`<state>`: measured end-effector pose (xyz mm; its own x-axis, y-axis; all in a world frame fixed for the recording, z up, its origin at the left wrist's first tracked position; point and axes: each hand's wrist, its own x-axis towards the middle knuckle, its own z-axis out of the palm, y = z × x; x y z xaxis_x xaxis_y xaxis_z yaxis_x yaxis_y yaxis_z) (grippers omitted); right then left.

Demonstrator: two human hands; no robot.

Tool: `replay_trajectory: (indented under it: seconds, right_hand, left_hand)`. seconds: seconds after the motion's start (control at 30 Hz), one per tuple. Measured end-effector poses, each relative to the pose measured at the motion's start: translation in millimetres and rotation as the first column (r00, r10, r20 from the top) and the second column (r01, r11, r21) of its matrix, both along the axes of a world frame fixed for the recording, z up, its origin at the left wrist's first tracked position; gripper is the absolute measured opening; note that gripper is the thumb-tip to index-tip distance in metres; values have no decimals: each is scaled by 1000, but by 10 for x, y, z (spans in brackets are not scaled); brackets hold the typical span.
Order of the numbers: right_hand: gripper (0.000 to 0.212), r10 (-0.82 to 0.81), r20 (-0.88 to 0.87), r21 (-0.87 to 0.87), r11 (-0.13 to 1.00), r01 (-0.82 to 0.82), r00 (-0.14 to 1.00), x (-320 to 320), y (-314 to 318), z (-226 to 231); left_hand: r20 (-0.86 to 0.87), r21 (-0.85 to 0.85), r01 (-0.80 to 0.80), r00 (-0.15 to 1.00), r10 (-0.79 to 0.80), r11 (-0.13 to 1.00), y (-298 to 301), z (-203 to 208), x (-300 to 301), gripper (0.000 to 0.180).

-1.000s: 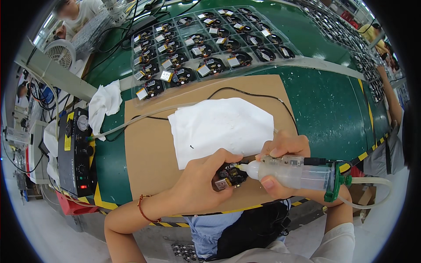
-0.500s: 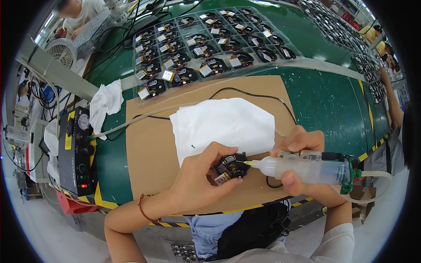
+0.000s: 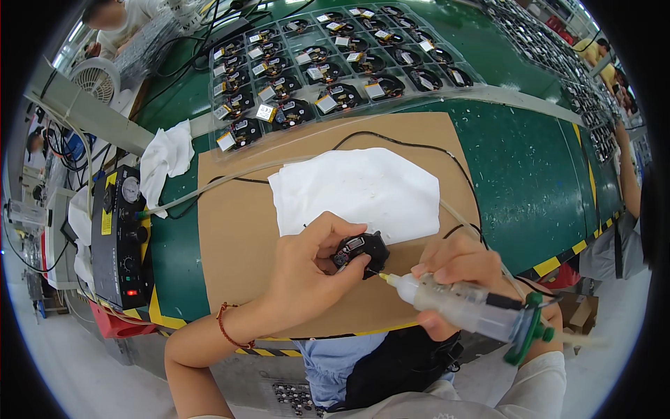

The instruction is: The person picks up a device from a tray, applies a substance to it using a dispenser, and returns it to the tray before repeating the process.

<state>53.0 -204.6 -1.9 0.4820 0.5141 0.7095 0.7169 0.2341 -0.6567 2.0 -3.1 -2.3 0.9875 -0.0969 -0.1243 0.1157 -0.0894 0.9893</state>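
Between the thumb and fingers of my left hand [image 3: 307, 262] is a small round black electronic module [image 3: 363, 253], tilted, with its circuit parts partly covered by my fingers. My right hand [image 3: 464, 269] grips a translucent dispensing syringe [image 3: 464, 307] with a green cap and a tube at its back end. The syringe's yellow needle tip [image 3: 388, 278] points at the module's lower right edge; whether it touches cannot be made out. Behind both hands, a white cloth [image 3: 359, 192] lies on a brown cardboard sheet [image 3: 237, 279].
A clear compartment tray [image 3: 328, 115] of similar black modules stands at the back. To the left are a black dispenser box [image 3: 120, 241] with a gauge and another white cloth [image 3: 167, 164]. A black cable [image 3: 419, 142] crosses the cardboard. A person [image 3: 122, 24] sits at the far left.
My left hand has turned the module and shifted slightly up. The syringe has swung so its back end sits lower, and its tip has moved slightly down and left.
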Motion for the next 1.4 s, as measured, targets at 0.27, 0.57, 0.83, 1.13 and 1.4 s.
replay_trajectory:
  seconds: [0.27, 0.57, 0.83, 1.13, 1.4]
  right_hand:
    - [49, -22, 83, -53, 998, 26, 996, -14, 28, -31]
    - [47, 0, 80, -39, 999, 3, 997, -13, 58, -61]
    - [48, -14, 92, -41, 999, 18, 996, -16, 59, -55]
    - [47, -10, 90, -40, 999, 14, 996, -22, 61, -73]
    - [47, -7, 84, -55, 998, 12, 996, -9, 58, -62]
  left_hand:
    - [-38, 4, -13, 999, 13, 1000, -25, 18, 16, 25]
    - [-29, 12, -21, 999, 22, 1000, -20, 2, 17, 24]
    - [-31, 1, -25, 999, 25, 1000, -32, 6, 13, 24]
    - [-42, 17, 21, 999, -20, 1000, -10, 4, 16, 29]
    - [-20, 1, -24, 1000, 24, 1000, -28, 4, 25, 24]
